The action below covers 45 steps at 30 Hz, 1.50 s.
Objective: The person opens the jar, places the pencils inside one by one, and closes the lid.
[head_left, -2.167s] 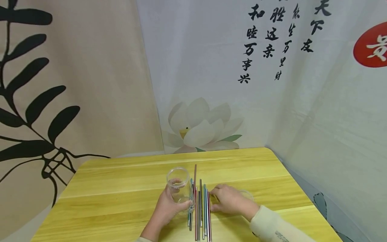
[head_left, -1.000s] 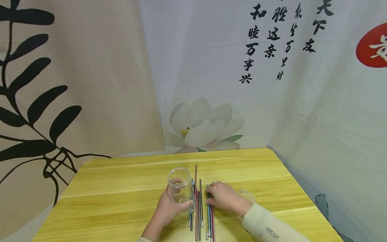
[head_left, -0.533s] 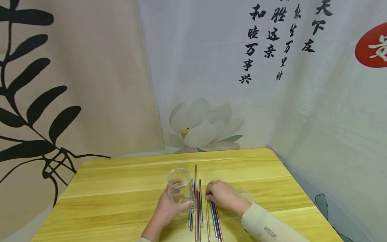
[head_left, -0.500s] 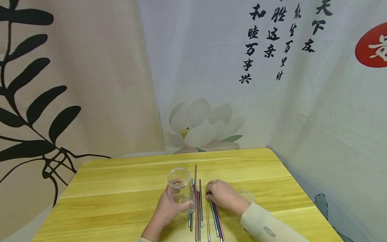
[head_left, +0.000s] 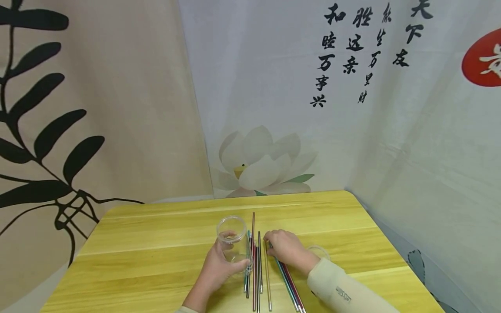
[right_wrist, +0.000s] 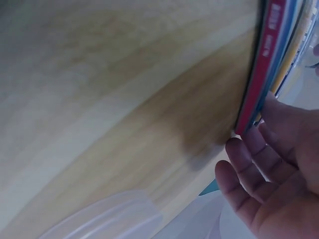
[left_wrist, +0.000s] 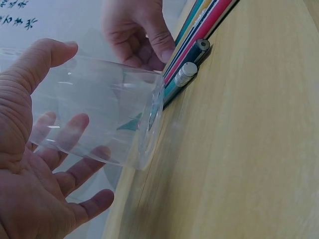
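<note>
My left hand [head_left: 215, 269] holds a clear plastic jar [head_left: 232, 237] upright over the table, thumb on one side and fingers on the other; its mouth faces up. Beside it lies a group of pencils [head_left: 257, 271] in several colours, one showing a white eraser end [left_wrist: 185, 73] in the left wrist view. My right hand [head_left: 287, 248] pinches the far ends of a few pencils [head_left: 288, 282], red and blue among them, which slant across the table. A yellow pencil [head_left: 268, 278] lies between the two groups, its far end by the right fingertips.
A clear round lid [head_left: 320, 251] lies behind the right wrist, and its edge appears in the right wrist view. The wooden table [head_left: 156, 243] ends at a printed cloth backdrop [head_left: 274, 87].
The right-hand pencils have come apart from the main group, and their near ends have swung right. The yellow pencil has been left between. The left hand and jar stay put.
</note>
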Each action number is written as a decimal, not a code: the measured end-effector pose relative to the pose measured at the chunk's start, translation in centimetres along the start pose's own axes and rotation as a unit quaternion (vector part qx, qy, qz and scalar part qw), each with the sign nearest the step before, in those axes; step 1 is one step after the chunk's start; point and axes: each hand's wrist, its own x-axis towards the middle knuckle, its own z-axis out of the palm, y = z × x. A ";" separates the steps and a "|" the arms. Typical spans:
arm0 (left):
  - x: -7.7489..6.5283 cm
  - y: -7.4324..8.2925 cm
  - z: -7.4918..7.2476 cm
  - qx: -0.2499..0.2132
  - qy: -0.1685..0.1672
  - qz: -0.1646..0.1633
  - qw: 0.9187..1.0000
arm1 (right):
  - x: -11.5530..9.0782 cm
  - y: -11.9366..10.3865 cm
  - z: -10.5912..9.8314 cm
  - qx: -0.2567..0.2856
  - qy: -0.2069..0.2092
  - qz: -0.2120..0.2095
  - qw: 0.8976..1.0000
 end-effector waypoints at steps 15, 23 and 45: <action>-0.1 0.2 0.1 -0.004 0.000 0.001 1.000 | -0.3 -0.2 -0.4 0.061 -0.049 0.030 0.996; -0.1 0.3 0.0 -0.013 -0.003 0.003 1.000 | -0.2 -0.4 -0.4 0.087 -0.055 0.029 0.994; -0.1 0.3 0.0 -0.023 0.000 0.001 1.000 | 2.2 -0.3 -0.2 0.130 -0.055 0.030 0.990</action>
